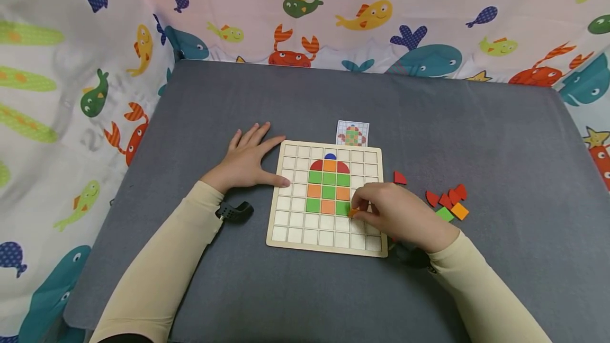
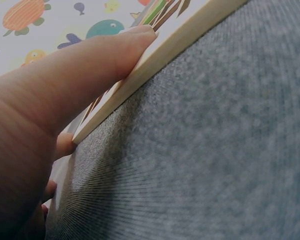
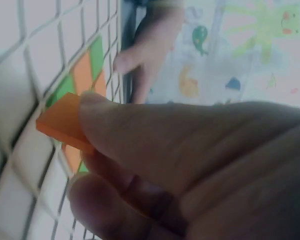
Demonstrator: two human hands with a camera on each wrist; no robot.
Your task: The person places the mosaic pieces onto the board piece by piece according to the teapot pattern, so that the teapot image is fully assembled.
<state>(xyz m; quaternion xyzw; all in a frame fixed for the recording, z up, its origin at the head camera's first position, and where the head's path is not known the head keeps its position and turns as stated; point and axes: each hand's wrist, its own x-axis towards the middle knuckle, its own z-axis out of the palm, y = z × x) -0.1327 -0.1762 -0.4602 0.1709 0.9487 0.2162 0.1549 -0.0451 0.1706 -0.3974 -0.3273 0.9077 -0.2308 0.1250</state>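
A wooden grid board (image 1: 295, 236) lies on the grey table, with green, orange, red and blue tiles filling cells in its middle columns. My right hand (image 1: 397, 213) pinches an orange square tile (image 3: 65, 120) between thumb and finger, close over the grid beside the lowest row of tiles. At the board's left side my left hand (image 1: 250, 160) rests with fingers spread. Its thumb (image 2: 105, 55) lies over the wooden rim, and the other fingers reach past the board's far left corner, touching the table.
Right of the board lie several loose red pieces (image 1: 432, 198), a green tile (image 1: 445, 214) and an orange tile (image 1: 459, 211). One red piece (image 1: 400, 178) is nearer the board. A small pattern card (image 1: 352, 133) sits at the board's far edge. A sea-animal curtain (image 1: 333, 15) hangs behind.
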